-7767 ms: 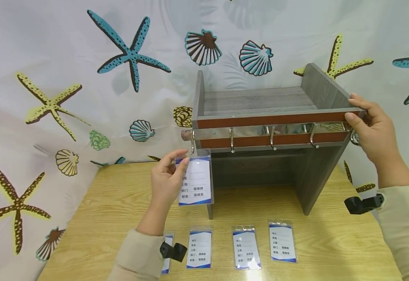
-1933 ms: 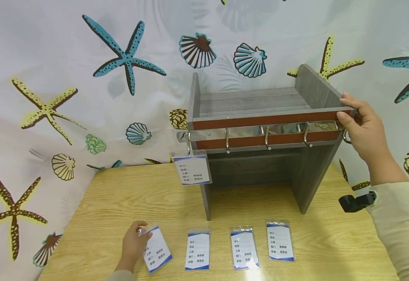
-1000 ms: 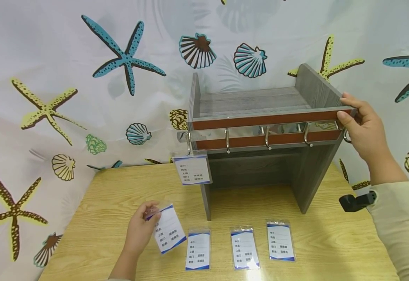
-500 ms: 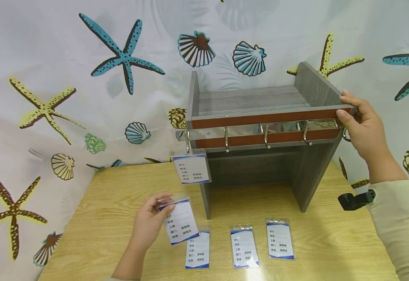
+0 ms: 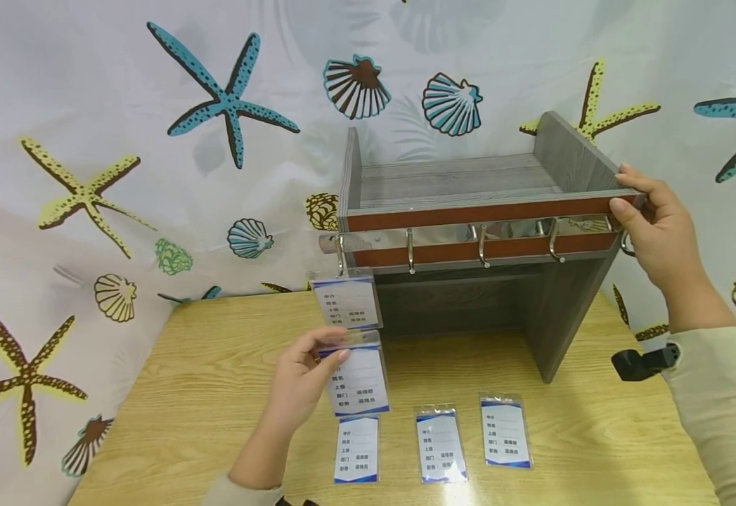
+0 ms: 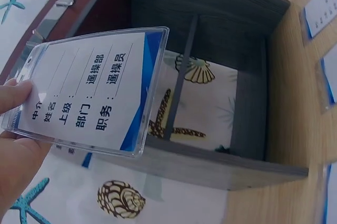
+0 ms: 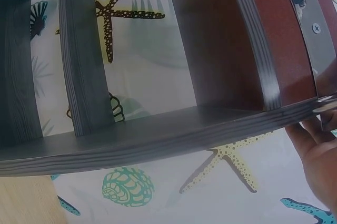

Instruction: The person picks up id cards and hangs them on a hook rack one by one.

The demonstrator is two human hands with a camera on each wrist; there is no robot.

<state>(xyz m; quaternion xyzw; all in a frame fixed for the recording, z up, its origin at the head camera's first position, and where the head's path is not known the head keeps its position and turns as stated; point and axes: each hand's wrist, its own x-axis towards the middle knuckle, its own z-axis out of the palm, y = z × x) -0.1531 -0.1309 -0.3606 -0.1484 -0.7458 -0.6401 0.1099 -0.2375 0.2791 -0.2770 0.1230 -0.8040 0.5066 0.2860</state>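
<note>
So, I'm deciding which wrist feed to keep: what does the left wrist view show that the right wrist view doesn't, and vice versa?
Only left wrist: the left grip, the held badge it pinches, and parts of three loose badges.
Only right wrist: the right grip and a screw on the metal strip.
Both: the gray rack, patterned backdrop and wooden tabletop.

White-and-blue printed card in clear plastic sleeve (image 5: pixel 360 383): held near-upright by top edge, head view lower centre. Grey wood-grain, red-fronted hook rack (image 5: pixel 450 251): standing, right of centre.
</note>
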